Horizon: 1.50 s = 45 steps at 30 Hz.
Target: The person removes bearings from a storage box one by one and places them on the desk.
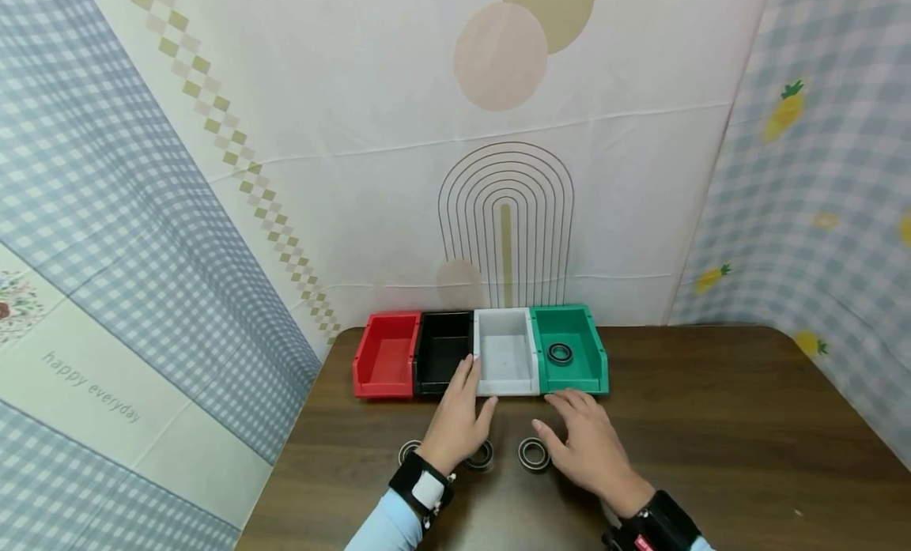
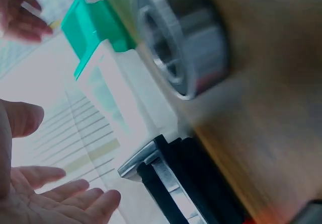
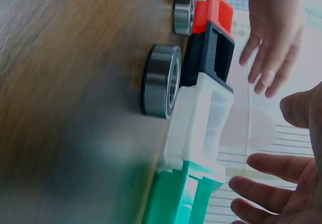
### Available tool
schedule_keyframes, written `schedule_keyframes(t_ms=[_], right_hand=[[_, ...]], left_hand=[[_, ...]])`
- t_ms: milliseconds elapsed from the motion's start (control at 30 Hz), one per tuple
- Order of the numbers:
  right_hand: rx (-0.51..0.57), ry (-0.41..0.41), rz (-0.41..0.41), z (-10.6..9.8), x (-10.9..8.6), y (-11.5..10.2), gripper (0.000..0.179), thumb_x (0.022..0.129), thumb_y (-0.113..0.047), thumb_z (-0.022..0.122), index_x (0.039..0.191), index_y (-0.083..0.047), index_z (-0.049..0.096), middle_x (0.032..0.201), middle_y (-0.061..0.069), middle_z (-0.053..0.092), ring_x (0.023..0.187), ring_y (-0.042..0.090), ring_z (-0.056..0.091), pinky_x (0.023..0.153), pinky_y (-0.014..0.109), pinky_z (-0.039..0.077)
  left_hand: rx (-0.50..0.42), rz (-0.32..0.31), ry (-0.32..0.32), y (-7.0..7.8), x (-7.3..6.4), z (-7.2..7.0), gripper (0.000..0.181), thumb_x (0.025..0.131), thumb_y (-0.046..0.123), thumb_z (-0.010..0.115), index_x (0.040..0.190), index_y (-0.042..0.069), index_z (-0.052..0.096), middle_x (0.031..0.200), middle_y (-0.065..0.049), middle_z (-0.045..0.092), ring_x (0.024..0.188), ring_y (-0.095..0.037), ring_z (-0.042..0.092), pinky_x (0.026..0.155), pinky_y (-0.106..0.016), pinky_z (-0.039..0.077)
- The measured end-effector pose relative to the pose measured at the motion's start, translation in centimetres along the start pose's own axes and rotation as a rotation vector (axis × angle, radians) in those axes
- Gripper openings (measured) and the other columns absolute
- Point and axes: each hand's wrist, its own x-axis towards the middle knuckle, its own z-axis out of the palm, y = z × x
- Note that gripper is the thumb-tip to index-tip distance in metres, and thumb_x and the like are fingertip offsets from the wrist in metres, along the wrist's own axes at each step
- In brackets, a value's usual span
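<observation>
My left hand (image 1: pixel 456 428) hovers in front of the black bin (image 1: pixel 444 349) and the white bin (image 1: pixel 506 349), fingers extended and nothing in them. My right hand (image 1: pixel 585 444) is just in front of the green bin (image 1: pixel 584 330), its fingers spread and holding nothing. One ball bearing (image 1: pixel 560 354) lies flat inside the green bin. On the table, another bearing (image 1: pixel 534 454) sits left of my right hand. Partly covered by my left hand and wrist are a second table bearing (image 1: pixel 481 457) and a third one (image 1: pixel 408 450).
A red bin (image 1: pixel 387 353) stands at the left end of the row, beside the black one. The four-coloured row sits at the back of the brown wooden table (image 1: pixel 712 424), against a printed cloth backdrop (image 1: pixel 356 219). Checked cloth hangs on both sides.
</observation>
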Motion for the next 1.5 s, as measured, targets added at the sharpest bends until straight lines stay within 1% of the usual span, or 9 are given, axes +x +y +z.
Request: schedule_keyframes(t_ms=[100, 167, 333, 467, 767, 967, 1200, 1367, 1500], right_hand=[[-0.029, 0.000, 0.000, -0.4, -0.4, 0.4, 0.059, 0.100, -0.041, 0.073, 0.142, -0.001, 0.066, 0.149, 0.022, 0.064, 0.147, 0.046, 0.052, 0.121, 0.068, 0.040], [-0.047, -0.002, 0.005, -0.7, -0.7, 0.7, 0.062, 0.100, -0.043, 0.073, 0.144, -0.001, 0.065, 0.153, 0.023, 0.061, 0.149, 0.047, 0.049, 0.122, 0.068, 0.038], [-0.065, -0.032, 0.019, -1.2, -1.3, 1.1, 0.066, 0.100, -0.046, 0.071, 0.148, -0.001, 0.062, 0.157, 0.023, 0.058, 0.152, 0.047, 0.047, 0.124, 0.069, 0.035], [-0.072, -0.039, 0.025, -1.5, -1.5, 1.4, 0.067, 0.101, -0.049, 0.069, 0.149, -0.002, 0.061, 0.158, 0.023, 0.057, 0.152, 0.047, 0.046, 0.125, 0.069, 0.035], [-0.071, -0.032, 0.030, -1.5, -1.4, 1.6, 0.065, 0.101, -0.046, 0.070, 0.147, -0.001, 0.062, 0.155, 0.023, 0.059, 0.150, 0.048, 0.048, 0.123, 0.070, 0.036], [-0.056, -0.021, 0.038, -1.5, -1.4, 1.6, 0.061, 0.101, -0.044, 0.071, 0.144, 0.000, 0.064, 0.151, 0.025, 0.061, 0.147, 0.048, 0.052, 0.121, 0.071, 0.038], [-0.042, -0.013, 0.060, -1.4, -1.5, 1.9, 0.058, 0.102, -0.041, 0.071, 0.143, 0.000, 0.065, 0.150, 0.027, 0.062, 0.144, 0.048, 0.054, 0.119, 0.072, 0.039], [-0.036, -0.017, 0.065, -1.3, -1.3, 2.0, 0.057, 0.102, -0.039, 0.071, 0.142, 0.000, 0.065, 0.149, 0.027, 0.062, 0.144, 0.048, 0.054, 0.119, 0.073, 0.039], [-0.028, -0.008, 0.064, -1.3, -1.2, 1.9, 0.056, 0.102, -0.039, 0.071, 0.141, 0.000, 0.066, 0.147, 0.027, 0.064, 0.142, 0.048, 0.056, 0.118, 0.072, 0.039]], left_hand=[[0.018, 0.000, -0.020, 0.1, -1.1, 0.0, 0.067, 0.108, 0.031, 0.063, 0.165, 0.005, 0.038, 0.175, -0.018, 0.034, 0.163, -0.039, 0.034, 0.123, -0.061, 0.043], [0.008, -0.010, -0.031, 0.2, -1.8, 0.1, 0.067, 0.108, 0.031, 0.063, 0.166, 0.008, 0.039, 0.175, -0.018, 0.034, 0.162, -0.040, 0.034, 0.122, -0.063, 0.043], [0.022, -0.014, -0.043, 0.1, -3.3, 0.4, 0.067, 0.107, 0.029, 0.065, 0.165, 0.008, 0.039, 0.172, -0.021, 0.038, 0.159, -0.042, 0.039, 0.121, -0.060, 0.045], [0.046, -0.004, -0.043, 0.2, -3.8, 0.7, 0.067, 0.106, 0.028, 0.066, 0.164, 0.007, 0.041, 0.170, -0.022, 0.041, 0.158, -0.043, 0.041, 0.121, -0.060, 0.046], [0.034, 0.025, -0.039, 0.7, -3.8, 0.6, 0.063, 0.106, 0.027, 0.066, 0.161, 0.003, 0.046, 0.168, -0.022, 0.043, 0.158, -0.043, 0.041, 0.122, -0.061, 0.044], [0.039, 0.029, -0.041, 0.6, -3.8, 1.1, 0.063, 0.106, 0.027, 0.066, 0.160, 0.002, 0.047, 0.167, -0.023, 0.044, 0.157, -0.044, 0.042, 0.119, -0.063, 0.046], [0.060, 0.061, -0.033, 1.4, -3.5, 1.4, 0.061, 0.106, 0.029, 0.065, 0.158, 0.002, 0.049, 0.166, -0.021, 0.047, 0.156, -0.039, 0.045, 0.121, -0.057, 0.047], [0.087, 0.070, -0.028, 2.0, -3.1, 1.6, 0.055, 0.109, 0.026, 0.059, 0.156, -0.002, 0.051, 0.166, -0.020, 0.048, 0.155, -0.037, 0.047, 0.123, -0.053, 0.046], [0.102, 0.096, -0.029, 2.8, -2.7, 1.9, 0.053, 0.112, 0.024, 0.054, 0.156, -0.004, 0.050, 0.164, -0.022, 0.050, 0.153, -0.037, 0.050, 0.123, -0.053, 0.046]])
